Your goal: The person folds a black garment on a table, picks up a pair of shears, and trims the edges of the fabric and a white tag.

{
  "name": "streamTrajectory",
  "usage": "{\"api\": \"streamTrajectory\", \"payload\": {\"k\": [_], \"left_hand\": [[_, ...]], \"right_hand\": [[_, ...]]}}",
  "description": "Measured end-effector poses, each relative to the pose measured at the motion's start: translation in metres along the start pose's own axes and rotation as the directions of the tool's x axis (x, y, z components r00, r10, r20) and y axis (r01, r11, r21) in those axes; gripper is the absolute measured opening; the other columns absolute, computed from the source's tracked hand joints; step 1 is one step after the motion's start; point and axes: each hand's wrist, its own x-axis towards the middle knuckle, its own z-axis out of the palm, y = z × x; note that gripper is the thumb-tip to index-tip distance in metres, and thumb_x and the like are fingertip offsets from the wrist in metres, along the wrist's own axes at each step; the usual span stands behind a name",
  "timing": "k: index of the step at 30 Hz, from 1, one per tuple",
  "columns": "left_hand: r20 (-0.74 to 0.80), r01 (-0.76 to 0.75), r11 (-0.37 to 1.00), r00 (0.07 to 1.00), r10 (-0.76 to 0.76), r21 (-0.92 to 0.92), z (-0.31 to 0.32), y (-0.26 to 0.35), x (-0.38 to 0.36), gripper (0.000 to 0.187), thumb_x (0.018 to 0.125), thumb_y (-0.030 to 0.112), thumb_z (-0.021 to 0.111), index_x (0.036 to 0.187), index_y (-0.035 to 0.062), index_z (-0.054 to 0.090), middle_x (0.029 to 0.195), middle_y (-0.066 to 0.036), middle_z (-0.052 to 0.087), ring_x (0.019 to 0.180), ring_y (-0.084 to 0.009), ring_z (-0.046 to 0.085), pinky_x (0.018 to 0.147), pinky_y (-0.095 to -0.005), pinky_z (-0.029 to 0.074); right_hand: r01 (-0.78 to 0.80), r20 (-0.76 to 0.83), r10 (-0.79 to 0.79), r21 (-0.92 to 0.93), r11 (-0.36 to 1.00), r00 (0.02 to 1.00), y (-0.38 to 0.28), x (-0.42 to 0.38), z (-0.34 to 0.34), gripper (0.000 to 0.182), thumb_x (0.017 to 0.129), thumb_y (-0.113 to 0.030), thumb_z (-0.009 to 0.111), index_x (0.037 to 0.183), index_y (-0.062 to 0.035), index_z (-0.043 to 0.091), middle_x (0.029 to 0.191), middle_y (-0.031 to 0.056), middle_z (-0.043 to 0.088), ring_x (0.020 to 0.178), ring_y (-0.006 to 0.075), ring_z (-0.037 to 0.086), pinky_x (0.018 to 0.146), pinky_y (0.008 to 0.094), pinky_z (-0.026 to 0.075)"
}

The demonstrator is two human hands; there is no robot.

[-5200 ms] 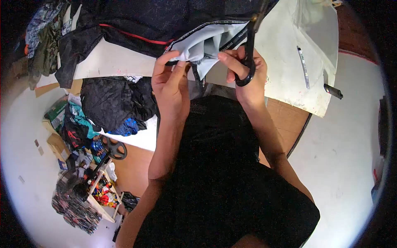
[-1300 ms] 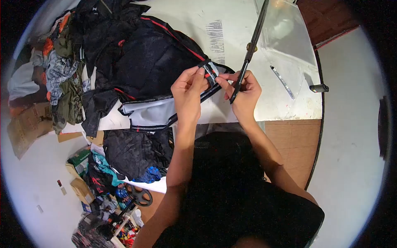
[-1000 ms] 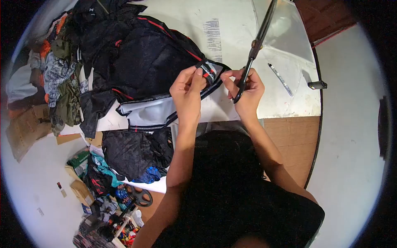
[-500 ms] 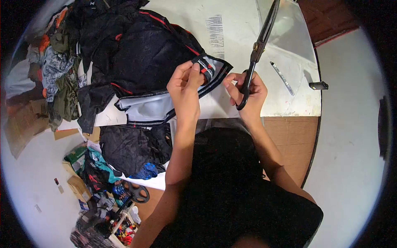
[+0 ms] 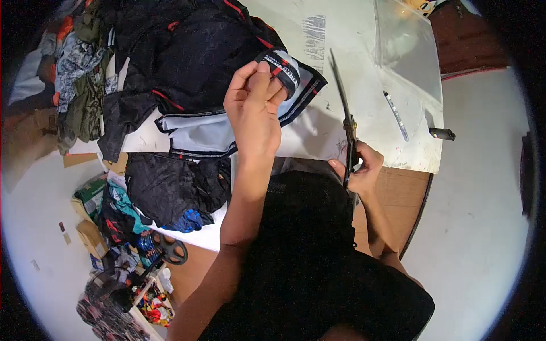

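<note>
My left hand [image 5: 256, 105] pinches a folded edge of a black garment [image 5: 187, 62] with red piping. The turned-up edge shows a black band with white lettering and a red mark; a pale lining [image 5: 205, 135] shows below it. My right hand [image 5: 365, 169] grips large black scissors [image 5: 348, 128] by the handles, near the table's front edge. Their blades point away from me and look nearly closed. The scissors are apart from the garment, to its right.
On the white table [image 5: 278, 28] lie a pen [image 5: 396, 116], a small black object [image 5: 442, 134] and a clear plastic sheet [image 5: 409, 51]. Camouflage-patterned clothes [image 5: 85, 74] are heaped at left. Dark cloth [image 5: 176, 190] lies lower, near a crate [image 5: 149, 310] of colourful bits.
My right hand has drawn the scissors down toward me, away from the garment. The left hand has lifted the pinched edge slightly and turned it. The camera view has shifted a little.
</note>
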Motion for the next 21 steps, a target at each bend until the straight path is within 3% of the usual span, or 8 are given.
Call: {"api": "streamTrajectory", "payload": {"k": [1, 7, 9, 12, 16, 18, 21], "left_hand": [[-0.003, -0.004, 1.0, 1.0, 0.004, -0.003, 0.0, 0.0, 0.0, 0.012, 0.088, 0.005, 0.061, 0.098, 0.0007, 0.056, 0.078, -0.001, 0.057, 0.068, -0.0105, 0.058, 0.064, -0.0278, 0.054], [-0.018, -0.067, 0.997, 0.998, 0.066, -0.024, 0.014, 0.005, -0.005, 0.015, 0.088, 0.006, 0.062, 0.099, 0.0015, 0.054, 0.078, -0.001, 0.058, 0.068, -0.0125, 0.06, 0.064, -0.028, 0.054], [-0.009, -0.096, 0.995, 0.995, 0.096, -0.006, 0.018, 0.006, -0.008, 0.011, 0.09, 0.005, 0.058, 0.101, 0.0023, 0.055, 0.081, -0.005, 0.06, 0.068, -0.0097, 0.057, 0.059, -0.0243, 0.048], [-0.02, -0.122, 0.992, 0.992, 0.122, 0.008, 0.019, 0.005, -0.01, 0.011, 0.09, 0.005, 0.058, 0.1, 0.0021, 0.055, 0.076, -0.002, 0.056, 0.063, -0.0071, 0.051, 0.056, -0.0233, 0.045], [-0.045, -0.137, 0.99, 0.989, 0.139, 0.036, 0.018, 0.004, -0.01, 0.011, 0.089, 0.005, 0.058, 0.099, 0.0021, 0.055, 0.075, -0.001, 0.054, 0.062, -0.0069, 0.049, 0.056, -0.0234, 0.044], [-0.032, -0.155, 0.986, 0.987, 0.157, 0.052, 0.015, 0.003, -0.009, 0.015, 0.089, 0.009, 0.061, 0.1, -0.0001, 0.055, 0.076, -0.002, 0.059, 0.07, -0.0126, 0.063, 0.064, -0.0289, 0.055], [-0.012, -0.168, 0.985, 0.986, 0.169, 0.041, 0.014, 0.004, -0.009, 0.015, 0.089, 0.008, 0.06, 0.1, -0.0002, 0.055, 0.076, -0.002, 0.059, 0.07, -0.0125, 0.063, 0.065, -0.0292, 0.055]], "right_hand": [[0.06, -0.02, -0.062, -0.098, 0.993, 0.998, -0.005, 0.002, -0.001, 0.041, 0.063, -0.025, 0.085, 0.061, -0.006, 0.049, 0.051, 0.0007, 0.047, 0.043, 0.0081, 0.042, 0.042, 0.0219, 0.033], [0.036, -0.017, -0.042, -0.289, 0.957, 0.999, -0.009, 0.0, 0.001, 0.045, 0.061, -0.027, 0.086, 0.06, -0.005, 0.047, 0.05, 0.0013, 0.044, 0.041, 0.0105, 0.041, 0.041, 0.0234, 0.034], [0.044, -0.013, -0.05, -0.303, 0.952, 0.999, -0.011, 0.003, 0.002, 0.044, 0.061, -0.026, 0.087, 0.06, -0.0054, 0.047, 0.05, 0.0023, 0.046, 0.041, 0.0115, 0.042, 0.041, 0.024, 0.036], [0.068, -0.023, -0.079, -0.322, 0.944, 0.997, -0.013, 0.006, 0.003, 0.044, 0.061, -0.025, 0.087, 0.06, -0.0057, 0.048, 0.051, 0.0036, 0.048, 0.041, 0.0125, 0.044, 0.04, 0.0245, 0.037], [0.119, -0.047, -0.143, -0.333, 0.936, 0.989, -0.014, 0.012, 0.006, 0.044, 0.062, -0.022, 0.087, 0.059, -0.0054, 0.047, 0.051, 0.0046, 0.048, 0.04, 0.0128, 0.044, 0.04, 0.0241, 0.037], [0.125, -0.048, -0.149, -0.336, 0.934, 0.988, -0.013, 0.014, 0.006, 0.044, 0.061, -0.022, 0.087, 0.059, -0.0053, 0.047, 0.051, 0.0046, 0.048, 0.04, 0.0128, 0.044, 0.039, 0.0242, 0.037], [0.137, -0.047, -0.162, -0.338, 0.931, 0.986, -0.011, 0.014, 0.006, 0.043, 0.061, -0.022, 0.087, 0.059, -0.0052, 0.047, 0.051, 0.0046, 0.048, 0.04, 0.0127, 0.043, 0.039, 0.0242, 0.036]]}}
